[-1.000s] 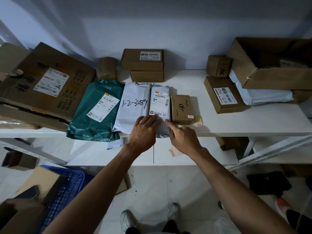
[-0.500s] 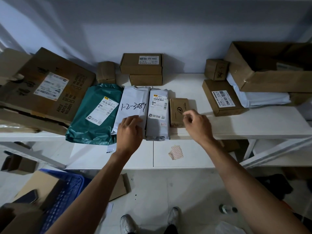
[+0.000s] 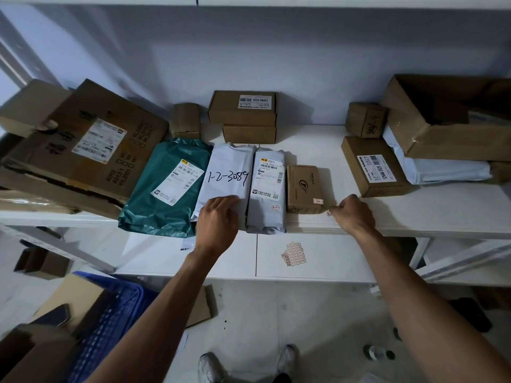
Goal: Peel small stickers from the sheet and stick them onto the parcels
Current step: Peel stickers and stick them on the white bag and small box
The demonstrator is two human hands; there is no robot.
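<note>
Left hand (image 3: 219,217) lies flat, fingers spread, on the white mailer (image 3: 226,178). Right hand (image 3: 352,214) pinches a small sticker (image 3: 329,213) at the shelf (image 3: 414,217) edge, right of the small brown box (image 3: 304,189). Sticker sheet (image 3: 294,254) lies on the lower shelf. Next, likely: press the sticker onto an unlabelled parcel.

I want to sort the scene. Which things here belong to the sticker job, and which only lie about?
Job:
- pink sticker sheet
- grey plastic mailer bag with a small sticker
- small brown cardboard box with a sticker
- white bag marked 1-2-3089

Lying about:
- blue plastic crate
- open cardboard carton
</note>
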